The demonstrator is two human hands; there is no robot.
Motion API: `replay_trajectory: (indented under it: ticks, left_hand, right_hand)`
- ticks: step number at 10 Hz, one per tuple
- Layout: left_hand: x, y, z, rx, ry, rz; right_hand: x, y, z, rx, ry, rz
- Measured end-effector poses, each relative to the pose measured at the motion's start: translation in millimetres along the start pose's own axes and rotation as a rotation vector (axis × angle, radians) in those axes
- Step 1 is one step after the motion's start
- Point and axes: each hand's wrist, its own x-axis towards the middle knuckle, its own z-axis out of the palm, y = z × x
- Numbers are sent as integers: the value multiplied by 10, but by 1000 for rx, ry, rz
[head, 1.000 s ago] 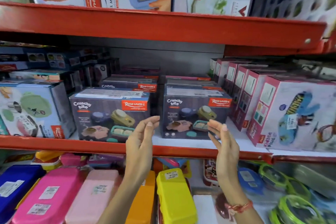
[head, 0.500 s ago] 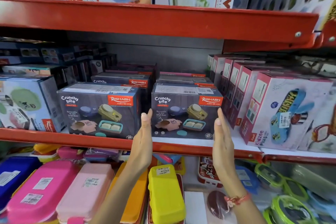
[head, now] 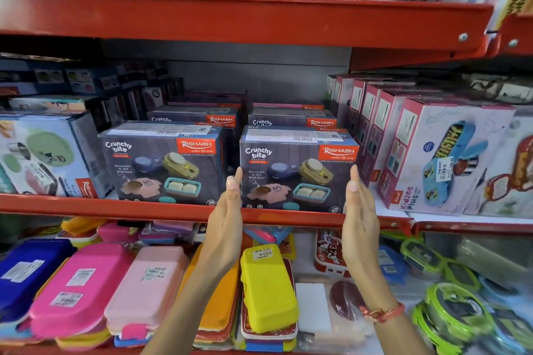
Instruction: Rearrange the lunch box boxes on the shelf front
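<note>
Two dark "Crunchy bite" lunch box boxes stand at the front of the red middle shelf. The right box sits between my hands; the left box stands beside it with a narrow gap. My left hand is flat and upright at the right box's left front edge. My right hand is flat at its right front edge. Both palms face inward with fingers straight; whether they touch the box I cannot tell. More of the same boxes are stacked behind.
Pink "Kidzee Plus" boxes line up close on the right. A pale blue box stands at the left. Below lie coloured plastic lunch boxes, among them a yellow one. The red upper shelf hangs overhead.
Both hands rose from below the shelf edge and straightened, closing in on either side of the right box. The view shifted slightly right and closer.
</note>
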Motion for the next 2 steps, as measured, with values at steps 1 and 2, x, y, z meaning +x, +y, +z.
replay_trajectory:
  ticks: [1,2]
  left_hand:
    - [-5,26,-13,-2,-22,-15]
    - [-31,34,-37,16,26,34]
  right_hand:
    - [-23,-56,3,-22,7,3]
    - [-62,-90,28,-59,85,-45]
